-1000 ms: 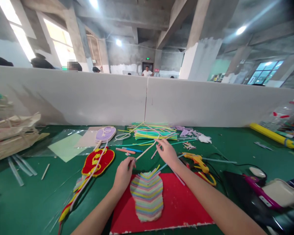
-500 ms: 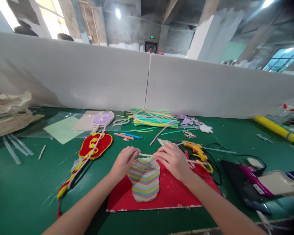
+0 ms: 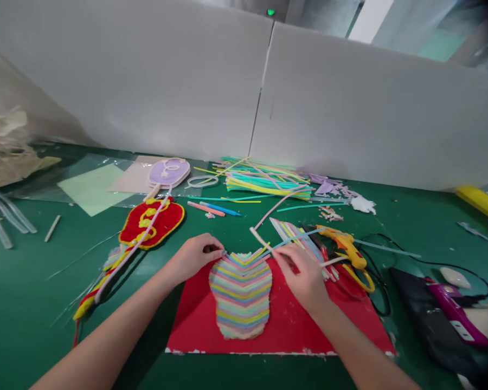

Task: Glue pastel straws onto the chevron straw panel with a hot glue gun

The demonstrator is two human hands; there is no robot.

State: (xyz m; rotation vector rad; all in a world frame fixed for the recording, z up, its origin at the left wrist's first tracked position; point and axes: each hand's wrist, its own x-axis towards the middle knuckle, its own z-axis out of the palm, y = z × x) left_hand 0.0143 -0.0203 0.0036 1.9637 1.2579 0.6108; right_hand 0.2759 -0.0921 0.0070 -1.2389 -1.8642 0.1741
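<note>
At the left of the green table (image 3: 28,314) lie clear sticks (image 3: 8,211), then a clear plastic sleeve (image 3: 55,179) with a green card (image 3: 93,189) and a pink card (image 3: 132,174) — whether they are inside or under it, I cannot tell. A purple fan (image 3: 168,172) lies by them, with a red fan (image 3: 171,221) nearer. The left hand (image 3: 195,255) has thumb and fingertips drawn together at the upper left corner of the striped piece (image 3: 242,292); whether they grip its edge is unclear. That piece lies flat on a red board (image 3: 305,336), loose strip ends jutting from its top right. The right hand (image 3: 305,273) pinches a pale strip (image 3: 261,238) between thumb and fingers, one end sticking out up and leftward — the left hand is off that end. Right of it are a glue gun (image 3: 347,246) and a dark pouch (image 3: 423,311).
</note>
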